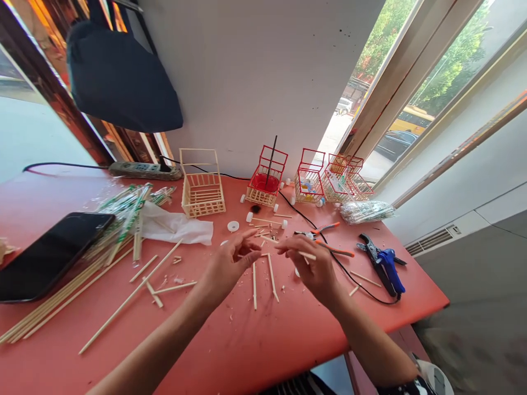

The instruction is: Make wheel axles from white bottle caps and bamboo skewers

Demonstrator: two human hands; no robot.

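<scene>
My right hand (310, 264) is closed around a short pale wooden stick (308, 255), whose end sticks out past the fingers. Facing it, my left hand (234, 258) has its thumb and fingers curved with a gap between them, and I see nothing held there. Another pale stick length (269, 240) shows between the two hands; whether it belongs to the held stick I cannot tell. Below the fingertips, two thin sticks (254, 285) lie on the red table (255, 351), joined near their top by a short crosspiece. Small wood scraps are scattered around them.
A plain stick-built cart frame (203, 192) and red-trimmed carts (267, 175) stand along the wall. Orange-handled pliers (335, 249) and a blue-handled glue gun (389, 269) lie right. Left are a phone (53, 255), long sticks (74, 291) and a power strip (144, 170). A black cord crosses the table.
</scene>
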